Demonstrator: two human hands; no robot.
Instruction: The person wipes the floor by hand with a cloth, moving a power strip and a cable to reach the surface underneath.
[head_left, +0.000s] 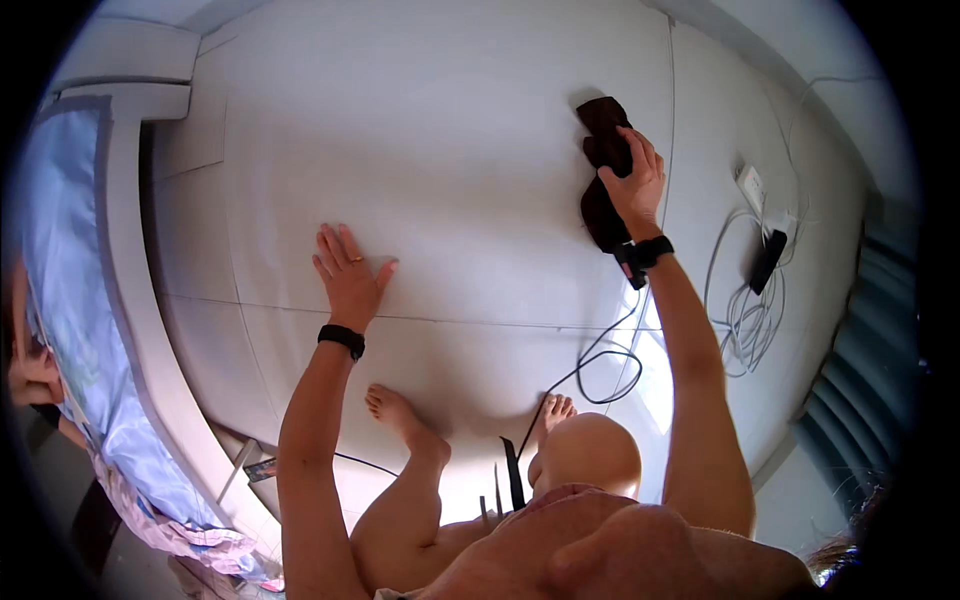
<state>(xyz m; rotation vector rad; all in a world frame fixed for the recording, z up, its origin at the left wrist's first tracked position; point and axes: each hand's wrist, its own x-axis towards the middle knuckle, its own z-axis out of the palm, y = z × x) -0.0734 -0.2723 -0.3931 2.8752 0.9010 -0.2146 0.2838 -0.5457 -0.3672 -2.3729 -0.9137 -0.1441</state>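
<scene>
My left hand (352, 275) lies flat on the pale tiled floor (450, 230), fingers spread and nothing under them that I can see. It wears a ring, and a black band circles the wrist. Farther off to the right, my right hand (636, 188) curls over a dark brown, lumpy cloth-like thing (603, 215) lying on the floor. The thumb rests on its upper side; the other fingers lie along its right edge. A small black device (630, 270) touches the cloth's near end, partly behind my right wrist. From it a dark cable (600, 352) loops toward my feet.
On the right lie a white power strip (750, 188), a black adapter (768, 262) and coiled grey cables (750, 330). A blue-grey curtain (850, 370) hangs beyond. At left stands a bed frame (150, 290) with a light blue cover (85, 270). Bare skin shows at the far left edge.
</scene>
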